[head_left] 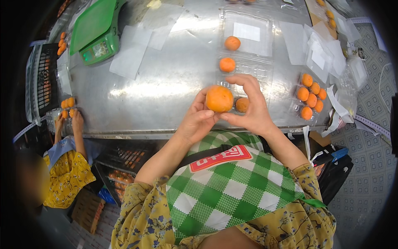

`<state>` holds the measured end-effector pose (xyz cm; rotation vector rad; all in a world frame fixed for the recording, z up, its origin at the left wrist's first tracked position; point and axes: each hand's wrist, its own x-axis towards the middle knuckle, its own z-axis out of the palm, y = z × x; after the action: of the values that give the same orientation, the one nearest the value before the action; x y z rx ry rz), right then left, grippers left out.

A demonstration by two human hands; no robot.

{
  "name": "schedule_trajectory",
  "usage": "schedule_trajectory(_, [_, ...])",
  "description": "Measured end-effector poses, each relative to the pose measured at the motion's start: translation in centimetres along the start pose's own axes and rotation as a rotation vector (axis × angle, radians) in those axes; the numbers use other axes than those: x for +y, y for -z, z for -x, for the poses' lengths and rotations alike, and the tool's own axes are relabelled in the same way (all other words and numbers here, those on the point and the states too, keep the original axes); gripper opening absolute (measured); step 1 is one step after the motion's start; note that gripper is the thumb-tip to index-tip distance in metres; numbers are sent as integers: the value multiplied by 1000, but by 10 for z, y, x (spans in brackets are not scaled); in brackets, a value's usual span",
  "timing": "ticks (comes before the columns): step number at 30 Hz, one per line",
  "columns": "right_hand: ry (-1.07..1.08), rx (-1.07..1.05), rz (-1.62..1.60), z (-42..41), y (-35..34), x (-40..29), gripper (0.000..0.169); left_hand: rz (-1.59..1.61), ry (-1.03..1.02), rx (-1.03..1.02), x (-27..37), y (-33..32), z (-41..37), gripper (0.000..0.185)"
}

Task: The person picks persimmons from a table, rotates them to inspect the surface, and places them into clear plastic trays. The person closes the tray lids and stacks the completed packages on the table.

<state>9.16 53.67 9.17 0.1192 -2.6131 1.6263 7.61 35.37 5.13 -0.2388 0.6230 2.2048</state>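
Observation:
My left hand (199, 118) holds a round orange-coloured fruit (219, 98), probably a persimmon, above the table's near side. Close by on the right, my right hand (253, 110) has its fingers curved and spread. Its thumb tip lies by the fruit's underside; whether it touches is unclear. Behind both hands lies a clear plastic clamshell tray (259, 76) with moulded hollows. One fruit (227, 64) sits at its far left, and another (242, 105) shows between my hands. On the clear lid (264, 46), which bears a white label (246, 31), rests a further fruit (232, 43).
To the right, a clear tray (295, 107) holds several fruits. A green scale (98, 34) stands far left, near white sheets (132, 51) on the metal table (149, 109). At left, a co-worker's hands (77, 123) touch fruit in another tray. Fruit crates (124, 155) stand below the table.

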Motion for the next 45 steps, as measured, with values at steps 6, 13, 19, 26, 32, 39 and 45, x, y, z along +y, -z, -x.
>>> schedule_trajectory(6, [-52, 3, 9, 4, -3, 7, 54, -196, -41, 42, -3, -3, -6, 75])
schedule_trajectory(13, [-36, 195, 404, -19, 28, 90, 48, -425, 42, 138, 2, 7, -6, 68])
schedule_trajectory(19, [-31, 166, 535, -23, 30, 131, 47, -463, 36, 180, 6, 13, -1, 61])
schedule_trajectory(26, [-23, 148, 539, -19, 26, 141, 49, -455, 36, 201, 8, 20, 0, 58])
schedule_trajectory(32, [-32, 174, 534, -17, 24, 147, 50, -446, 46, 200, 7, 20, 0, 57])
schedule_trajectory(39, [-65, 160, 615, -13, 23, 145, 53, -451, 49, 200, 7, 16, 0, 56])
schedule_trajectory(45, [-101, 249, 560, -7, 29, 136, 50, -456, 40, 199, 6, 18, 0, 54])
